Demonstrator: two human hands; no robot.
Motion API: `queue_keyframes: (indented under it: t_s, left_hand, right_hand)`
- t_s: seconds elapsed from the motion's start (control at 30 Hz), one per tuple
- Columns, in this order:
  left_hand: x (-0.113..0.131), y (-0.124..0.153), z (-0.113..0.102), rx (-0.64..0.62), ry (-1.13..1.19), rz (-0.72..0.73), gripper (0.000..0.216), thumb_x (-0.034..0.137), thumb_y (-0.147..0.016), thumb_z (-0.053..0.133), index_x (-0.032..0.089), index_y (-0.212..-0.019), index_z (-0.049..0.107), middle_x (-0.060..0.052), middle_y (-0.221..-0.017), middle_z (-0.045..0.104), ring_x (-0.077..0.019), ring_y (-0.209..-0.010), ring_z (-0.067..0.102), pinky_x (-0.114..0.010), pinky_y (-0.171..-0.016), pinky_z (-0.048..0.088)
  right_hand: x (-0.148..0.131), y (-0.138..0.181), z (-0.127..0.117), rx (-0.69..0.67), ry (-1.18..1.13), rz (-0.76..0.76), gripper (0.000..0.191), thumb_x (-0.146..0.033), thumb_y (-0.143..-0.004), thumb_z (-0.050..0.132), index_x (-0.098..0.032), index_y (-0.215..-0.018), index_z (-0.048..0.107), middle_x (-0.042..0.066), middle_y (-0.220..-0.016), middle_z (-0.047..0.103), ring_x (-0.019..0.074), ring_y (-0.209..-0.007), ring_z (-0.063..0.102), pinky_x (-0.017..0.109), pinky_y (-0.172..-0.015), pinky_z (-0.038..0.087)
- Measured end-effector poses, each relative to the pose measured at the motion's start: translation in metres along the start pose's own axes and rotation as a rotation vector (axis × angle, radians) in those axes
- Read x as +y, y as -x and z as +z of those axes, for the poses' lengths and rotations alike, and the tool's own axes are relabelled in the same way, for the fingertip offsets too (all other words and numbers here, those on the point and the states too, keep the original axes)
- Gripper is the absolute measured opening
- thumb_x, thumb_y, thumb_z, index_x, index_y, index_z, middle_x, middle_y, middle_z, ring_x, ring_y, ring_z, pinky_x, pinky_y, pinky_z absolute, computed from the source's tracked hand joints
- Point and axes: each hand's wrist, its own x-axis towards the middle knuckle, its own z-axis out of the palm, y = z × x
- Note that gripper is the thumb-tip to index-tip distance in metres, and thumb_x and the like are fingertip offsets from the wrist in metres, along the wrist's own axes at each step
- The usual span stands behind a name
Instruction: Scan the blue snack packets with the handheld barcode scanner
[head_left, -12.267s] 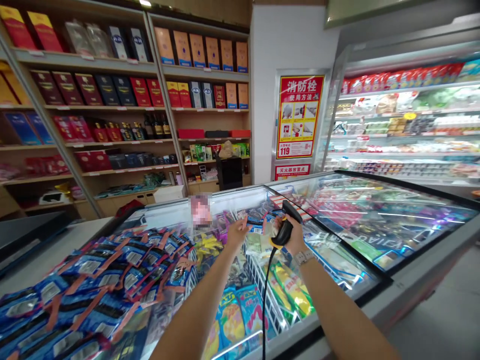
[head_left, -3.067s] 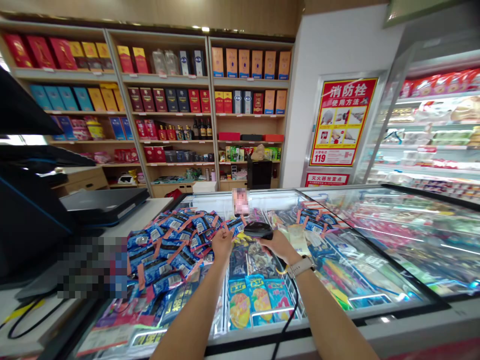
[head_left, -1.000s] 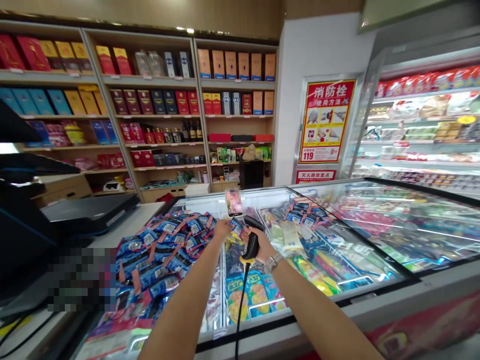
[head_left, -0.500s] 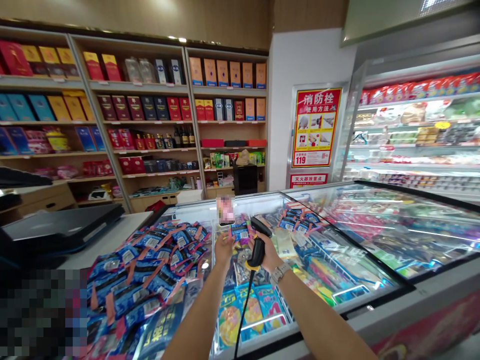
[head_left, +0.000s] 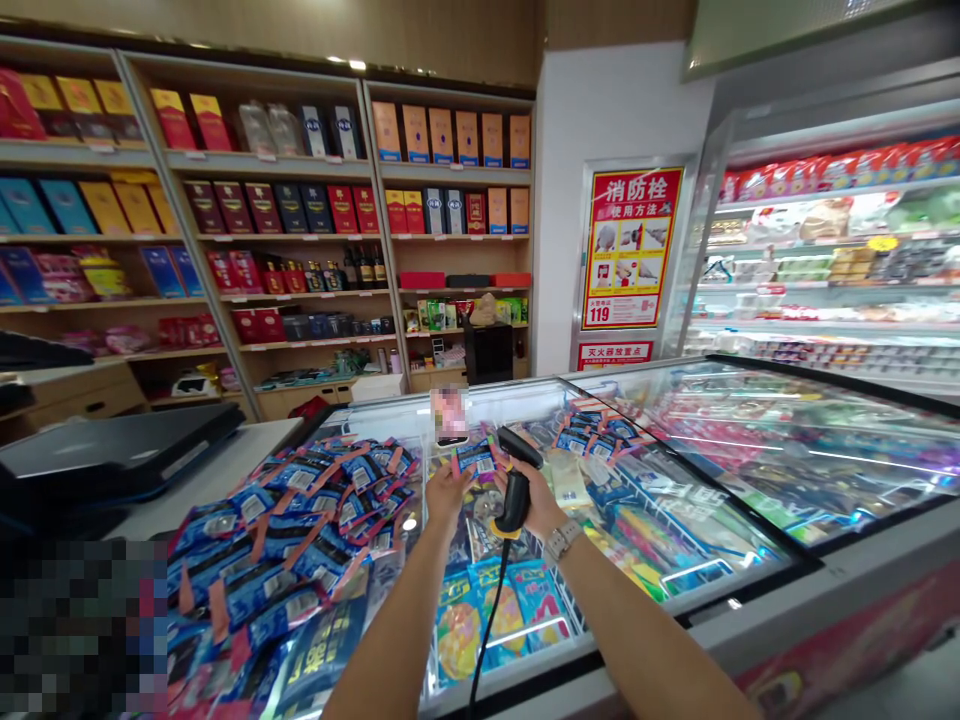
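My left hand pinches a small blue-and-pink snack packet, barcode side toward me. Wrapped around the handle of a black barcode scanner is my right hand; its fingertips are close to the packet's right end, and I cannot tell if they touch it. The scanner's head is just right of the packet, and its cable hangs down toward me. Both hands are above the glass top of a chest freezer. A large heap of similar blue packets lies to the left, and a smaller pile lies farther back on the right.
Beyond the packet stands a phone-like item with a blurred-out front. A dark flat device sits on the counter at left. Shelves of boxes line the back wall, and a lit refrigerated display is at right.
The packet has come up slightly and more of its barcode side shows between my hands. The view has shifted a little; the scanner stays in my right hand.
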Motion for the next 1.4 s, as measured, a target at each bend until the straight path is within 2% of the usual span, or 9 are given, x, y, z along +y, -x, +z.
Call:
queue_keyframes:
  t_s: [0.13,0.2,0.33,0.57,0.83,1.03,1.17,1.3,1.4]
  left_hand:
    - [-0.002,-0.002,-0.001,0.001,0.012,-0.015,0.039,0.033,-0.049,0.088,0.013,-0.077,0.070,-0.005,-0.075,0.073,-0.0216,-0.077,0.070,-0.037,-0.078,0.059]
    - [-0.003,-0.003,-0.003,0.032,0.046,0.013,0.033,0.031,-0.052,0.086,0.014,-0.074,0.070,-0.004,-0.075,0.073,-0.0217,-0.077,0.070,-0.038,-0.078,0.059]
    - [-0.006,-0.006,-0.005,0.161,0.096,0.094,0.023,0.029,-0.060,0.080,0.016,-0.074,0.067,-0.001,-0.072,0.070,-0.0187,-0.078,0.068,-0.035,-0.080,0.058]
    - [-0.011,-0.008,-0.003,0.237,0.091,0.135,0.017,0.029,-0.066,0.074,0.016,-0.071,0.064,0.003,-0.065,0.063,-0.0136,-0.067,0.062,-0.032,-0.077,0.058]
    - [-0.010,-0.008,-0.001,0.254,0.013,0.116,0.016,0.031,-0.067,0.071,0.017,-0.072,0.065,0.002,-0.065,0.063,-0.0154,-0.068,0.063,-0.031,-0.074,0.057]
    - [-0.005,-0.006,0.005,0.184,-0.079,0.102,0.020,0.031,-0.065,0.074,0.015,-0.075,0.067,0.001,-0.065,0.065,-0.0159,-0.067,0.065,-0.032,-0.074,0.058]
    - [-0.006,-0.016,0.041,-0.042,-0.184,0.033,0.014,0.024,-0.065,0.074,0.016,-0.075,0.070,-0.001,-0.064,0.068,-0.0189,-0.065,0.067,-0.033,-0.069,0.057]
    - [-0.021,-0.029,0.105,-0.233,-0.281,-0.021,0.011,0.020,-0.064,0.073,0.017,-0.075,0.071,-0.002,-0.063,0.069,-0.0223,-0.067,0.069,-0.032,-0.064,0.055]
    - [-0.040,-0.037,0.154,-0.279,-0.306,-0.023,0.008,0.019,-0.064,0.073,0.018,-0.072,0.071,-0.003,-0.062,0.069,-0.0240,-0.065,0.069,-0.032,-0.061,0.053]
  right_hand:
    - [-0.004,0.001,0.003,-0.018,0.028,-0.008,0.007,-0.020,-0.070,0.069,-0.020,-0.075,0.065,0.005,-0.084,0.072,0.0175,-0.085,0.070,0.025,-0.075,0.058]
    - [-0.009,0.002,0.002,-0.002,0.097,-0.016,0.010,-0.021,-0.069,0.070,-0.018,-0.077,0.066,0.005,-0.081,0.072,0.0167,-0.070,0.068,0.026,-0.063,0.057]
    - [-0.018,0.007,0.000,-0.023,0.406,-0.072,0.011,-0.025,-0.068,0.069,-0.015,-0.067,0.064,0.002,-0.053,0.062,0.0113,-0.038,0.049,0.024,-0.037,0.038]
    - [-0.020,0.018,-0.006,-0.160,0.858,-0.158,0.021,-0.023,-0.068,0.069,-0.017,-0.050,0.059,0.002,-0.038,0.054,0.0110,-0.030,0.042,0.026,-0.035,0.030]
    - [-0.022,0.018,-0.014,-0.178,0.870,-0.118,0.023,-0.020,-0.068,0.068,-0.017,-0.047,0.059,0.002,-0.036,0.053,0.0109,-0.030,0.042,0.025,-0.034,0.030]
    - [-0.030,0.015,-0.012,-0.084,0.556,-0.067,0.010,-0.020,-0.066,0.073,-0.013,-0.063,0.065,0.006,-0.051,0.065,0.0122,-0.035,0.050,0.024,-0.036,0.038]
    - [-0.060,0.009,-0.024,0.040,0.172,-0.137,0.007,-0.018,-0.071,0.071,-0.014,-0.074,0.066,0.007,-0.069,0.072,0.0165,-0.058,0.067,0.026,-0.058,0.056]
    - [-0.101,-0.001,-0.051,0.147,0.015,-0.249,0.005,-0.014,-0.074,0.068,-0.016,-0.073,0.064,0.009,-0.074,0.073,0.0183,-0.072,0.072,0.026,-0.075,0.059]
    - [-0.127,-0.012,-0.073,0.179,-0.047,-0.336,0.005,-0.014,-0.076,0.064,-0.018,-0.075,0.064,0.008,-0.081,0.075,0.0190,-0.085,0.073,0.026,-0.078,0.058]
